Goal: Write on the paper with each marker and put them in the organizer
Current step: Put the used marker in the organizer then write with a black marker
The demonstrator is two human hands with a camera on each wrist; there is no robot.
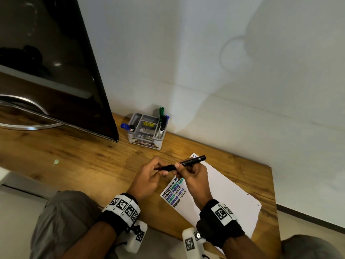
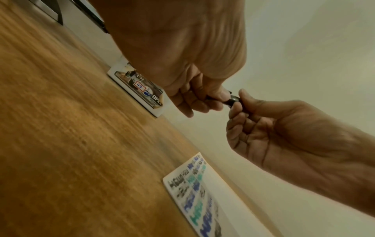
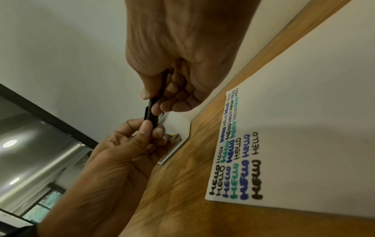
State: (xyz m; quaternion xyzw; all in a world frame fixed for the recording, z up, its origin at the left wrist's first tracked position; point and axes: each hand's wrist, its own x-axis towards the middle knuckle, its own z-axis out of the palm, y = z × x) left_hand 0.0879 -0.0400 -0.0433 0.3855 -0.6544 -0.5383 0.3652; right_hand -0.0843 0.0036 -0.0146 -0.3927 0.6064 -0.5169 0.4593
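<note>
Both hands hold one black marker (image 1: 188,162) level above the wooden desk. My left hand (image 1: 158,170) pinches its cap end, and my right hand (image 1: 186,170) grips the barrel. The marker (image 3: 151,112) runs between the two hands in the right wrist view, and only a short piece of it (image 2: 231,100) shows in the left wrist view. Below lies the white paper (image 1: 220,195) with rows of HELLO in black, blue and green (image 3: 237,154). The clear organizer (image 1: 145,132) stands at the back by the wall, holding a green, a black and blue markers (image 1: 162,120).
A large dark monitor (image 1: 52,68) on a curved metal stand fills the left of the desk (image 1: 78,159). The white wall runs close behind the organizer. The desk's right edge lies just past the paper. My knees show below the front edge.
</note>
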